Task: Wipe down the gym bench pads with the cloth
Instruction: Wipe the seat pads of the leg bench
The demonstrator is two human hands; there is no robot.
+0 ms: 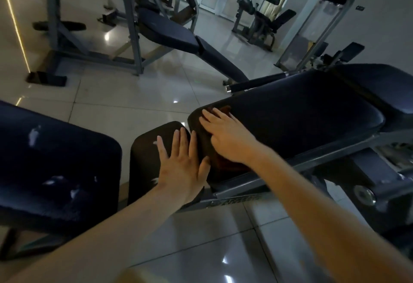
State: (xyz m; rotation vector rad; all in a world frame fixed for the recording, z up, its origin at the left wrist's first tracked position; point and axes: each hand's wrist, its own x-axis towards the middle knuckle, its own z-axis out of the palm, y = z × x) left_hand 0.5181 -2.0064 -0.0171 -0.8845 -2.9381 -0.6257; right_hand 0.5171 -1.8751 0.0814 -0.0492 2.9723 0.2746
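Note:
A long dark back pad (pixel 301 117) of a gym bench runs from the centre to the right. Its small dark seat pad (pixel 147 146) sits just left of it, with a worn white spot. A dark reddish-brown cloth (pixel 225 162) lies over the near end of the back pad, mostly hidden under my hand. My right hand (pixel 225 135) presses flat on the cloth with fingers spread. My left hand (pixel 181 164) rests flat on the seat pad, fingers straight, thumb beside the gap between the pads.
Another worn dark bench pad (pixel 55 166) fills the lower left. The bench's grey steel frame (pixel 330 162) runs under the back pad to the right. A bench press station (pixel 169 34) and other machines (pixel 263 14) stand further back on the glossy tiled floor (pixel 138 95).

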